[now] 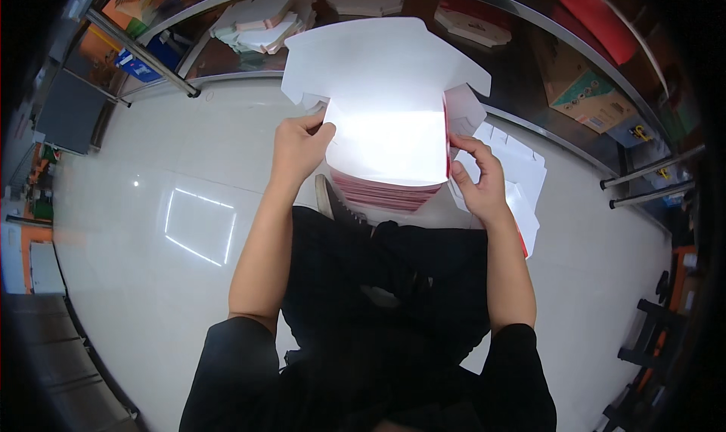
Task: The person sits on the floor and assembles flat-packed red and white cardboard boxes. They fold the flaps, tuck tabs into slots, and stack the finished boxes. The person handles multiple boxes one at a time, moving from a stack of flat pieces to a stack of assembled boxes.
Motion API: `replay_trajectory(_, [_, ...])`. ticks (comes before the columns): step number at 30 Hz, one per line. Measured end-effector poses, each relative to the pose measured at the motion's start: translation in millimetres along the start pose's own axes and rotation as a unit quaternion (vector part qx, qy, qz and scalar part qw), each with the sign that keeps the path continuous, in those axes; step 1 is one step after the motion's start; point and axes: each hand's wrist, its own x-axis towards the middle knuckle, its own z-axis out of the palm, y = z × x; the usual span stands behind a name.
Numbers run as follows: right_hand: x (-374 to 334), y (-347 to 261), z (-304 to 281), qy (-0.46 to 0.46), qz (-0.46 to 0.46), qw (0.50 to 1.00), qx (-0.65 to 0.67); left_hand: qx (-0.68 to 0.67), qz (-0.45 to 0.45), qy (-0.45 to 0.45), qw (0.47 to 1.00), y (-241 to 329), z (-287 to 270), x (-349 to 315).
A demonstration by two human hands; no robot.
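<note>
A partly folded cardboard box (389, 141), white inside with red on its outer sides, rests on a stack of red-edged cardboard (386, 193) between my feet. Its wide white lid (378, 61) stands open on the far side, with notched flaps at both ends. At the box's left wall, my left hand (302, 148) is closed, thumb and fingers pinching the upright edge. My right hand (480, 175) grips the red right wall near its front corner, thumb and fingers curled about it. The tips of both hands' fingers are partly hidden.
Another white cardboard piece (518, 179) lies on the tiled floor to the right. Beyond the box runs a metal shelf unit (227, 73) holding flat cardboard stacks (265, 22). A brown carton (586, 92) is on its right part. My shoe (340, 205) is beside the stack.
</note>
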Motion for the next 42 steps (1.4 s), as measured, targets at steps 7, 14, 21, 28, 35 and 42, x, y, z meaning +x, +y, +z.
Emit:
replay_trajectory(7, [-10, -12, 6, -0.018, -0.096, 0.974, -0.206, 0.138, 0.241, 0.176, 0.944, 51, 4, -8])
replay_trajectory(14, [-19, -31, 17, -0.03, -0.098, 0.969, -0.226, 0.284, 0.087, -0.246, 0.923, 127, 70, 7])
replay_trajectory(21, [-21, -30, 9, -0.038, -0.09, 0.967, -0.235, 0.353, 0.122, -0.299, 0.878, 130, 92, 25])
replay_trajectory(28, [-20, -27, 5, -0.09, -0.087, 0.962, -0.243, 0.418, 0.083, -0.314, 0.848, 137, 102, 40])
replay_trajectory(35, [-18, -17, 4, -0.048, -0.155, 0.975, -0.153, 0.468, 0.057, -0.295, 0.831, 135, 112, 47])
replay_trajectory(42, [-16, -5, 7, -0.052, -0.179, 0.969, -0.16, 0.467, 0.142, -0.233, 0.841, 117, 120, 29])
